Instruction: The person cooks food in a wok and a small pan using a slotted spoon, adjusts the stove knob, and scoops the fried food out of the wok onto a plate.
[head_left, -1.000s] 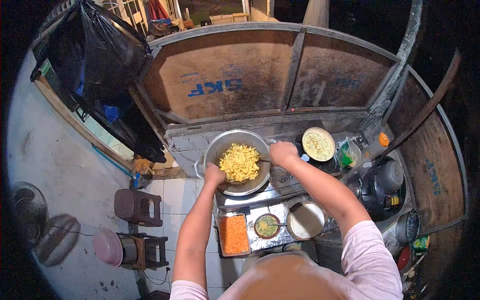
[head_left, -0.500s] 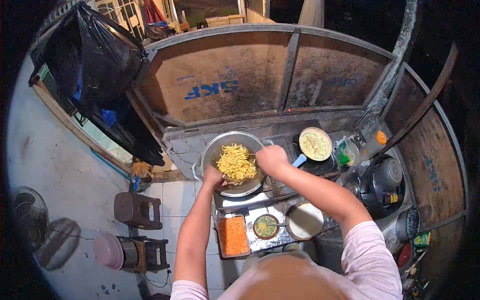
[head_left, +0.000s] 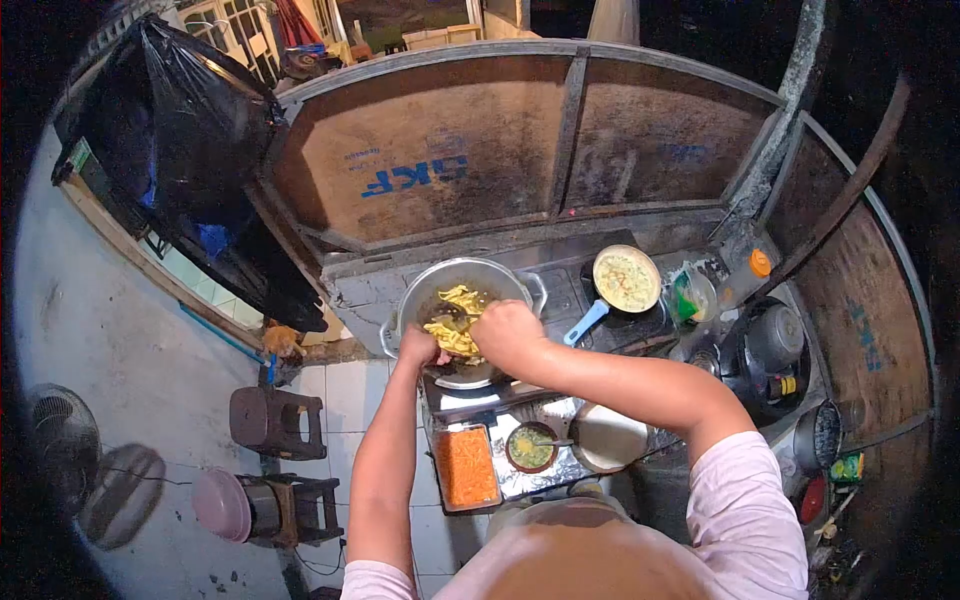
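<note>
A wide metal pot (head_left: 412, 300) stands on the stove with yellow strips of food (head_left: 462, 298) inside, some gathered at its lower left. Over the pot's right half, my right hand (head_left: 508, 338) is closed in a fist round a cooking utensil, whose working end is mostly hidden. My left hand (head_left: 420, 347) is closed at the pot's left front rim; what it grips, if anything, is hidden. To the right, a frying pan (head_left: 627, 280) with a blue handle holds a pale, speckled mixture.
An orange shredded food tray (head_left: 467, 468), a small bowl (head_left: 531, 447) with a spoon and a round pale board (head_left: 610, 437) sit in front of the pot. Plywood panels (head_left: 420, 150) stand behind the stove. Pots (head_left: 774, 340) crowd the right; stools (head_left: 277, 420) stand on the left floor.
My right hand has moved left and down over the pot. The yellow strips have shifted and spread apart, baring more of the pot's inside. The view has shifted slightly.
</note>
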